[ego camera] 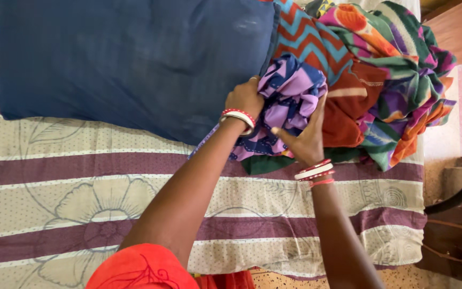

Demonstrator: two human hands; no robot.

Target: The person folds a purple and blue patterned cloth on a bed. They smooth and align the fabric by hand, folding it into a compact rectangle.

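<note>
Purple patterned cotton cloth [290,101], bunched on striped bedsheet [81,176] beside dark blue pillow [129,64].
Clamped by left hand [245,99] and right hand [307,140], fingers closed into folds; judged soft, light, limp; best gathered by edges.

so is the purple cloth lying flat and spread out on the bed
No, the purple cloth is bunched up, gripped between the left hand and the right hand beside the blue pillow.

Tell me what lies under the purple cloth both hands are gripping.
Under the purple cloth, a dark green fabric edge and the striped bedsheet show. The left hand and right hand cover the rest.
</note>
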